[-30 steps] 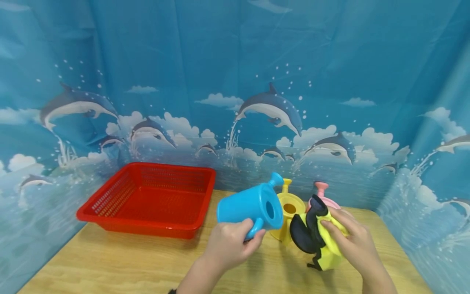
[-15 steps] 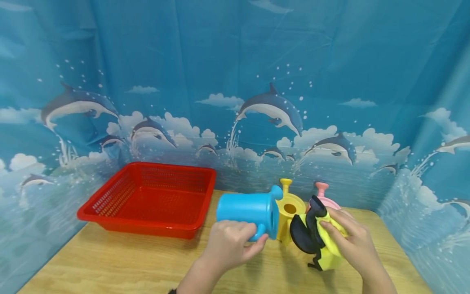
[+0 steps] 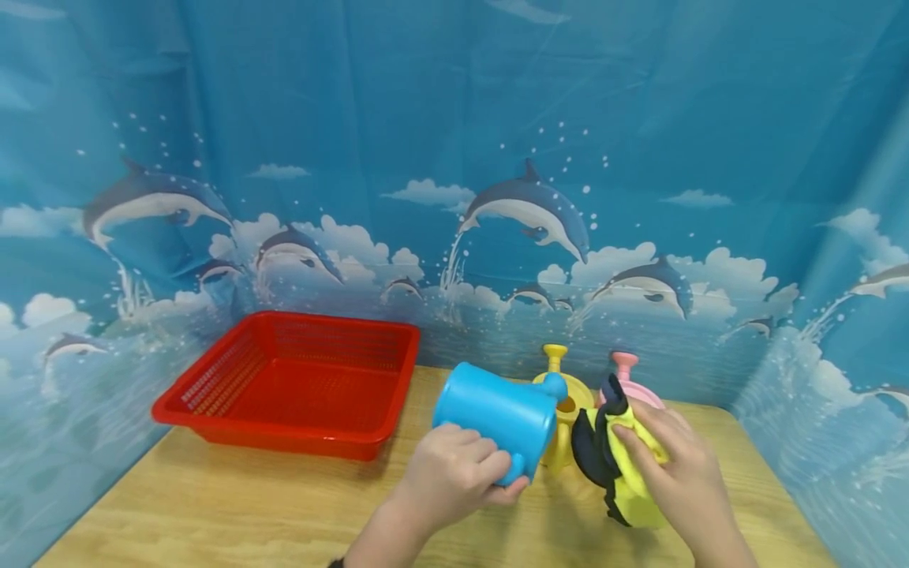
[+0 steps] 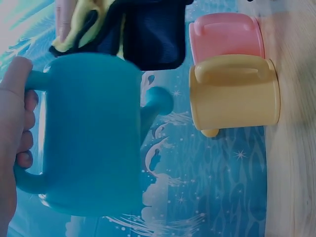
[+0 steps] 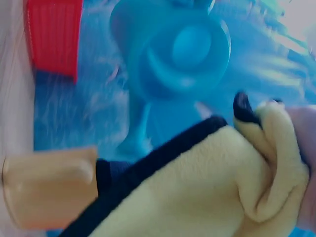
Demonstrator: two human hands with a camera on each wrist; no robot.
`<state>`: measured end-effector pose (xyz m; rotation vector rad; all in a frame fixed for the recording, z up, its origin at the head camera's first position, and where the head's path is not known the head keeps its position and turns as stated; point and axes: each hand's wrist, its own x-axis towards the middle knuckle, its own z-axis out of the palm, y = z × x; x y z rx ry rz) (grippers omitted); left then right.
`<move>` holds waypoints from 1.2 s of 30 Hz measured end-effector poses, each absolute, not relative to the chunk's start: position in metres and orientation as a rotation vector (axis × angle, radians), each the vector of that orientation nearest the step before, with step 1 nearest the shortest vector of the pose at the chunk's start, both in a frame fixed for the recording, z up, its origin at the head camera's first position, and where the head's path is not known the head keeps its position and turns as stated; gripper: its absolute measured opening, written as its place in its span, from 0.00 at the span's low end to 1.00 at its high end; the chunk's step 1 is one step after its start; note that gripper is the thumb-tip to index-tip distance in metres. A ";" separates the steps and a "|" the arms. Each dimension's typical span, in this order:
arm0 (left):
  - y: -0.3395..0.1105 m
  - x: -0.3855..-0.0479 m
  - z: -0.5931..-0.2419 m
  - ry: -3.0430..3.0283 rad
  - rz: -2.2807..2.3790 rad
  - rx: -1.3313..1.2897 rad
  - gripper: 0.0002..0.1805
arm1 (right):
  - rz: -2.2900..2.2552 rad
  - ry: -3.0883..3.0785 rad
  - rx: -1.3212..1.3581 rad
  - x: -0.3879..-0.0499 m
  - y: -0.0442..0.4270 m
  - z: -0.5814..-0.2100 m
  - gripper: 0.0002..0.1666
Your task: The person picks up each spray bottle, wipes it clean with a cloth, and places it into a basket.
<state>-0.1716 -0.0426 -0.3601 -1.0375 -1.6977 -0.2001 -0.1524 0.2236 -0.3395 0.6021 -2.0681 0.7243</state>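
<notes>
My left hand [image 3: 458, 481] grips the handle of a blue watering can [image 3: 497, 414], held tilted above the table with its spout pointing right. In the left wrist view the can [image 4: 94, 133] hides part of the background, and the fingers [image 4: 27, 128] curl round its handle. My right hand [image 3: 678, 465] pinches a bunched yellow and black cloth [image 3: 632, 473] right of the can; the cloth [image 5: 197, 187] hangs down in the right wrist view. Behind them stand a yellow watering can [image 3: 561, 446] and a pink one [image 3: 642, 392], partly hidden by the cloth.
A red plastic basket [image 3: 284, 440] stands on the left of the wooden table [image 3: 248, 505]. A blue curtain [image 3: 426, 118] with dolphins hangs along the back and both sides.
The blue can has turned, its spout swinging down to the right and its base rising, and has moved slightly right. The right hand and cloth have shifted only a little.
</notes>
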 end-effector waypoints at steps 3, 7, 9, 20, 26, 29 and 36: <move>-0.041 -0.170 -0.360 -1.667 -0.208 -1.071 0.23 | 0.667 -2.064 0.553 -0.140 0.210 -0.336 0.19; -0.037 -0.168 -0.359 -1.589 -0.202 -1.105 0.22 | 0.638 -2.021 0.647 -0.133 0.196 -0.338 0.23; -0.035 -0.168 -0.359 -1.570 -0.206 -1.109 0.22 | 0.629 -2.011 0.683 -0.132 0.190 -0.339 0.28; -0.032 -0.169 -0.351 -1.455 -0.149 -1.025 0.25 | 0.244 -2.073 0.950 -0.139 0.170 -0.320 0.31; -0.034 -0.170 -0.342 -1.295 -0.098 -1.046 0.23 | 0.122 -2.128 1.021 -0.131 0.173 -0.309 0.32; -0.035 -0.170 -0.340 -1.266 -0.075 -1.063 0.22 | 0.058 -2.134 1.047 -0.127 0.171 -0.304 0.21; -0.036 -0.165 -0.344 -1.295 -0.082 -1.079 0.20 | -0.134 -2.217 1.054 -0.132 0.146 -0.293 0.25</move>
